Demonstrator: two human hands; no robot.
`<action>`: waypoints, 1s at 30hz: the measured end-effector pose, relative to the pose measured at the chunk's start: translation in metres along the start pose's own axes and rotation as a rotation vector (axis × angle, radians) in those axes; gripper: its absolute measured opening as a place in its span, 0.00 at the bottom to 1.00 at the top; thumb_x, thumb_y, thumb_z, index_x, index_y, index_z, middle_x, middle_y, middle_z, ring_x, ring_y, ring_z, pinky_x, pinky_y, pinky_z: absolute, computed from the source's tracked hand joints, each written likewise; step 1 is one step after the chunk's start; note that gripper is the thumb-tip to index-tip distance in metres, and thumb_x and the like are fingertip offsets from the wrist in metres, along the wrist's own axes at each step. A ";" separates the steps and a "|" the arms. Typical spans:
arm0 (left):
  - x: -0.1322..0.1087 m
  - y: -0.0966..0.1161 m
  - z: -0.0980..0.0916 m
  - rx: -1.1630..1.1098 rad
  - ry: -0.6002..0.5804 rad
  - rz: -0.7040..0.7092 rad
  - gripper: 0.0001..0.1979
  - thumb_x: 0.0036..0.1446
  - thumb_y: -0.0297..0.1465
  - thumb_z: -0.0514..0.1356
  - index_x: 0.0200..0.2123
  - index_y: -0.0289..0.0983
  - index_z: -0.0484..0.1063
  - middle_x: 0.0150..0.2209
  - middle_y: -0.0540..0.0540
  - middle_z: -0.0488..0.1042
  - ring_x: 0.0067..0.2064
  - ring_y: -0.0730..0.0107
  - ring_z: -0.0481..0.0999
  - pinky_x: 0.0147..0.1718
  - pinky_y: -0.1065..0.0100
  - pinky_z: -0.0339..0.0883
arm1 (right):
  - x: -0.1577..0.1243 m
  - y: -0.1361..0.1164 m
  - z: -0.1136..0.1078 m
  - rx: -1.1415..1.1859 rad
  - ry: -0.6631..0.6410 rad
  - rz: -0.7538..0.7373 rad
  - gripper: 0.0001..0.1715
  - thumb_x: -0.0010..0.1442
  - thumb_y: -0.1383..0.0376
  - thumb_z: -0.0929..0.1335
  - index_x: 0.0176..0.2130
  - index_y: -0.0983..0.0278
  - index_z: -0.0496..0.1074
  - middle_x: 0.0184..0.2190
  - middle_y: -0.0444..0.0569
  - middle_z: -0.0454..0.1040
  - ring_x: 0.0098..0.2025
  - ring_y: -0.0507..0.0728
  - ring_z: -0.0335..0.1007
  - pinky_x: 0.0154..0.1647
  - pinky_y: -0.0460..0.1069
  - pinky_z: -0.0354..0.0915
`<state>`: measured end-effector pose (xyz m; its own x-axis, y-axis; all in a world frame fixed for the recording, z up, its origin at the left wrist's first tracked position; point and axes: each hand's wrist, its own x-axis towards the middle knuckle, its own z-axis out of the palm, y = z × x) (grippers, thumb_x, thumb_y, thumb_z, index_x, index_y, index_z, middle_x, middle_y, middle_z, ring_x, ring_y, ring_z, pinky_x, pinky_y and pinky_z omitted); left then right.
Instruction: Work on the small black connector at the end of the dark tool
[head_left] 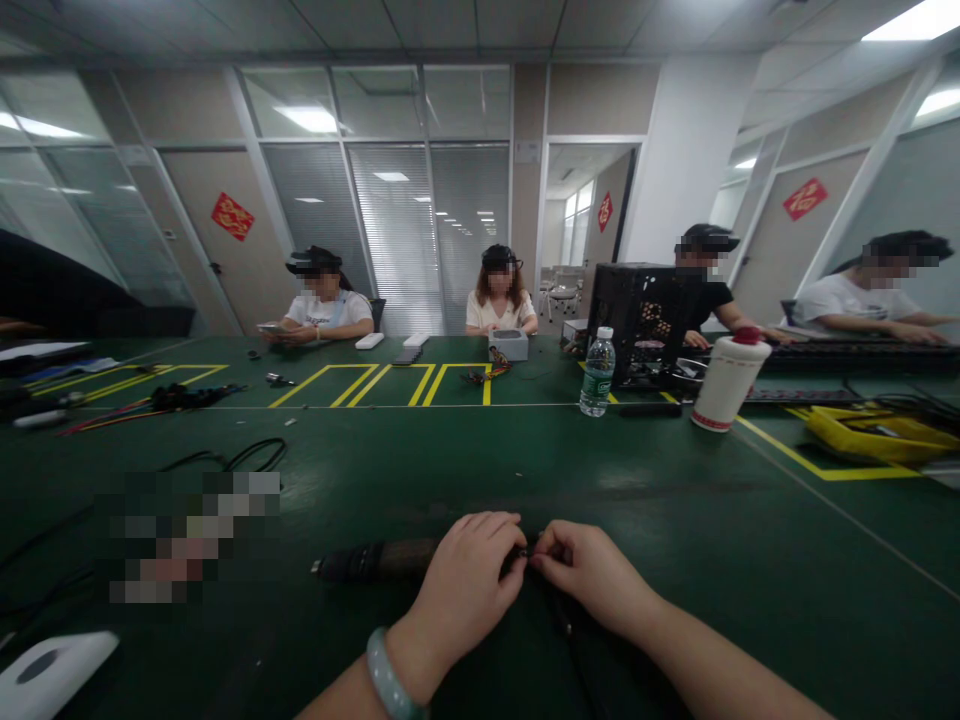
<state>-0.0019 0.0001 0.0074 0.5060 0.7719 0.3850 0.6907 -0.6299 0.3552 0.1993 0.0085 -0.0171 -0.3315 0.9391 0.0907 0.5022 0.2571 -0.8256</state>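
A dark cylindrical piece [379,561] lies level on the green bench mat [757,520], directly ahead of the wearer. It extends from the fingers toward 9 o'clock; its exact kind cannot be determined. A thin black wire [564,622] runs from the fingertips toward 6 o'clock.

The left hand [459,585] is closed narrowly over the piece's right end. The right hand [589,575] enters from 4 o'clock, with its fingertips pinched on the wire and touching the left hand's fingers. A pale green beaded bracelet [388,672] encircles the left wrist.

Outward, a white rounded object [49,675] lies at 8 o'clock, near the frame edge. A pixelated patch [187,535] obscures an item at 10 o'clock, beside a looped black cable [240,458]. At 1 o'clock stand a plastic water bottle [598,372] and a white bottle with a red cap [731,380], before a black computer case [637,320]. A yellow tray [874,435] sits at 2 o'clock. Four co-workers [499,300] sit along the far bench, between 11 and 2 o'clock.
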 end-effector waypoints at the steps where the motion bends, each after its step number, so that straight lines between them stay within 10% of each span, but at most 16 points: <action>1: 0.000 -0.001 0.001 0.007 -0.013 -0.002 0.07 0.58 0.25 0.60 0.39 0.42 0.71 0.49 0.50 0.72 0.52 0.62 0.69 0.53 0.58 0.60 | 0.000 0.000 0.000 -0.005 0.005 0.005 0.04 0.60 0.67 0.68 0.33 0.63 0.74 0.28 0.42 0.76 0.30 0.52 0.70 0.28 0.43 0.60; 30: 0.002 0.001 -0.001 -0.004 -0.064 -0.052 0.08 0.56 0.26 0.60 0.40 0.42 0.69 0.39 0.51 0.73 0.42 0.63 0.70 0.42 0.62 0.61 | -0.002 -0.004 0.001 0.024 0.010 0.051 0.03 0.59 0.68 0.69 0.32 0.64 0.74 0.28 0.42 0.76 0.30 0.51 0.70 0.28 0.42 0.60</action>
<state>-0.0012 0.0006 0.0094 0.5015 0.8074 0.3107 0.7148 -0.5890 0.3770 0.1979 0.0051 -0.0146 -0.2984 0.9529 0.0536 0.4990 0.2036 -0.8423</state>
